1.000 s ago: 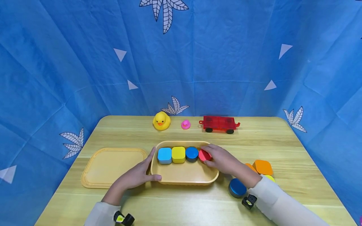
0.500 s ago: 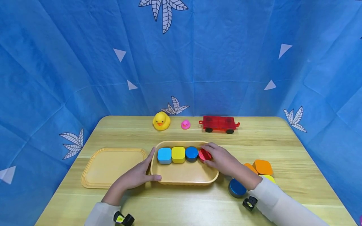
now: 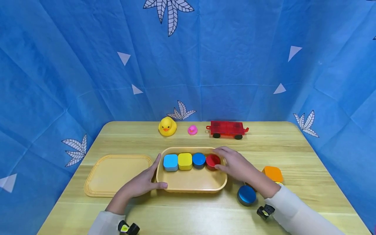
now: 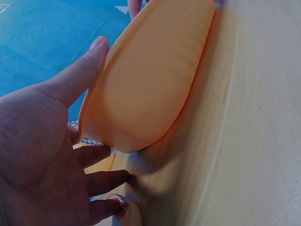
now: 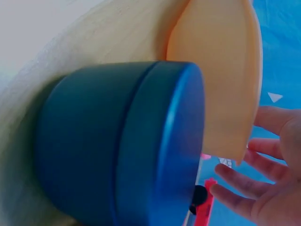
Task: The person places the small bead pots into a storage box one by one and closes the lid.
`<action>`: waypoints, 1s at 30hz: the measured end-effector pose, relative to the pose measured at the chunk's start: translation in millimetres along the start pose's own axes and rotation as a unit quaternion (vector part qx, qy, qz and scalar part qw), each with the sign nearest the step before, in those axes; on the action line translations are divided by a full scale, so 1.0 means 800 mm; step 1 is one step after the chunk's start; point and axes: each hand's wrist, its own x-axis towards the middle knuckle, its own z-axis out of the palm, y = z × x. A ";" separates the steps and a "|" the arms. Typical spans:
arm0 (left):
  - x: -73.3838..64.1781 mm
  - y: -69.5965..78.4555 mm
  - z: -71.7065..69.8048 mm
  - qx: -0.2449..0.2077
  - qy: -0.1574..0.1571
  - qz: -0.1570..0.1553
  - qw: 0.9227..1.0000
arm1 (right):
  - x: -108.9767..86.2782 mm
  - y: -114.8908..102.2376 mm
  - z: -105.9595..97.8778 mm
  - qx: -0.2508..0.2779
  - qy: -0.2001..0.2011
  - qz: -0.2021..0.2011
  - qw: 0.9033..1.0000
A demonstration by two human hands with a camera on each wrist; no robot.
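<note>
A pale orange tray-like box [image 3: 191, 181] holds a row of pieces along its far side: light blue square [image 3: 171, 162], yellow square [image 3: 185, 161], blue round [image 3: 198, 160] and red round [image 3: 212, 161]. My left hand [image 3: 136, 183] rests spread against the box's left end, thumb on the near rim, fingers mostly straight. At the right end, my right hand [image 3: 238, 164] has its thumb and fingertips loosely apart beside the red round piece, gripping nothing. In the right wrist view its relaxed fingers [image 5: 240, 181] are at the box's rim.
Left of the box lies a matching flat lid [image 3: 117, 176]. A round blue lidded container [image 3: 246, 195] stands below my right forearm, with an orange square block [image 3: 272, 173] beyond it. At the back are a yellow duck [image 3: 167, 126], a small pink duck [image 3: 192, 130] and a red wagon [image 3: 227, 129].
My right hand has let go of the red round piece and drawn slightly right, uncovering more of its top. The left hand and the box have stayed in place.
</note>
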 end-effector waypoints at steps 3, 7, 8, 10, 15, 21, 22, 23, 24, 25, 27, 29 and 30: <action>0.000 0.000 0.000 -0.001 0.001 0.001 1.000 | -0.007 0.002 -0.007 0.014 0.006 0.001 1.000; 0.000 -0.001 0.000 0.001 0.003 0.002 1.000 | -0.018 0.003 -0.014 0.021 0.013 -0.001 1.000; 0.000 -0.001 0.000 0.002 0.003 0.002 1.000 | -0.020 0.003 -0.016 0.021 0.016 -0.001 1.000; 0.001 -0.001 0.000 0.004 0.003 0.001 1.000 | -0.026 0.004 -0.018 0.022 0.020 -0.002 1.000; 0.001 -0.002 0.001 0.002 0.002 -0.005 1.000 | -0.040 0.012 -0.020 0.029 0.023 -0.002 0.999; 0.000 0.000 0.001 -0.001 0.000 -0.006 1.000 | -0.062 0.025 -0.023 0.050 0.019 0.005 0.999; 0.000 0.000 0.001 -0.001 0.000 -0.005 1.000 | -0.066 0.026 -0.024 0.051 0.016 0.009 0.999; 0.000 0.000 0.001 -0.001 0.000 -0.004 1.000 | -0.070 0.027 -0.025 0.053 0.012 0.013 0.998; 0.000 0.000 0.001 -0.001 0.000 -0.003 1.000 | -0.075 0.028 -0.026 0.054 0.009 0.014 0.998; 0.000 -0.001 0.001 0.000 0.001 -0.002 1.000 | -0.079 0.030 -0.027 0.055 0.005 0.016 0.998; 0.001 -0.003 0.001 0.002 0.001 0.001 1.000 | -0.087 0.032 -0.028 0.059 -0.002 0.023 0.998; 0.001 -0.004 0.002 0.003 0.002 0.003 1.000 | -0.095 0.035 -0.029 0.062 -0.007 0.029 0.998; 0.001 -0.005 0.002 0.003 0.002 0.004 1.000 | -0.098 0.037 -0.029 0.063 -0.007 0.031 0.997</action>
